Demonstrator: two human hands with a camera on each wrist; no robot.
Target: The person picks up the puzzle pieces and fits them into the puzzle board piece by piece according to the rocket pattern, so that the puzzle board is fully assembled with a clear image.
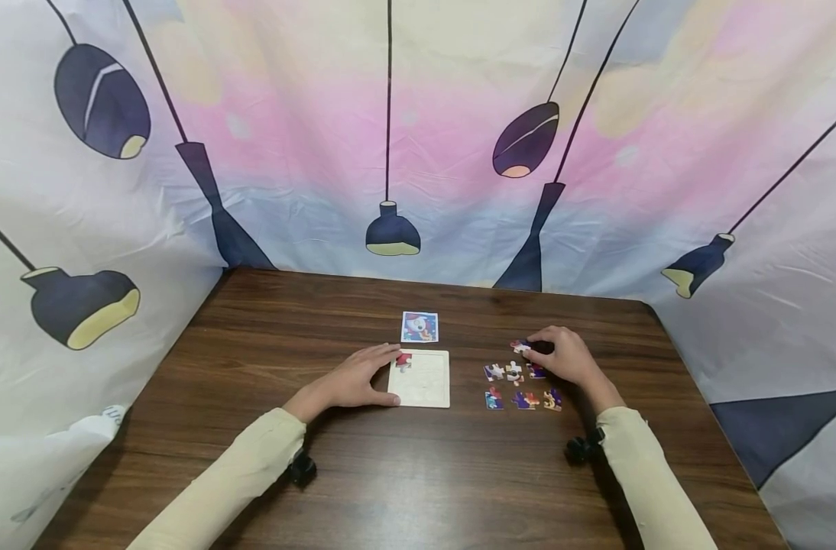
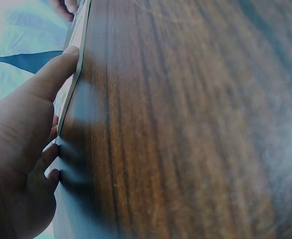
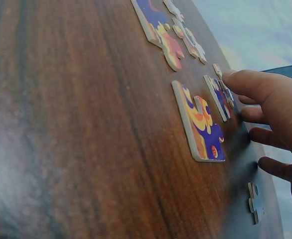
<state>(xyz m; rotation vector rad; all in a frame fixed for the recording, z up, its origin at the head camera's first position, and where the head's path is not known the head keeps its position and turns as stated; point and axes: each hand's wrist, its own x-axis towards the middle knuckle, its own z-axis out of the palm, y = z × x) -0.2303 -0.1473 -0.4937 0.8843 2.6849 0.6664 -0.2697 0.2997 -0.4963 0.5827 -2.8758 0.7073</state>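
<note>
A pale square puzzle tray (image 1: 425, 382) lies flat with one red-and-white puzzle piece (image 1: 404, 359) in its upper left corner. My left hand (image 1: 352, 378) rests on the tray's left side, thumb at the near corner and fingers, fairly straight, at the far one. In the left wrist view the thumb (image 2: 61, 69) lies against the tray's edge. My right hand (image 1: 568, 355) pinches a small white-and-red puzzle piece (image 1: 519, 347) between thumb and index finger. Several loose pieces lie below it, among them a yellow-and-purple corner piece (image 3: 203, 127), near the right fingers.
Beyond the tray lies a square picture card (image 1: 419, 327) with a cartoon figure. Everything stands on a dark wood table (image 1: 390, 473). A printed cloth (image 1: 445, 153) with lamp drawings hangs behind and at both sides. One more piece (image 3: 255, 201) lies beneath the right hand's outer fingers.
</note>
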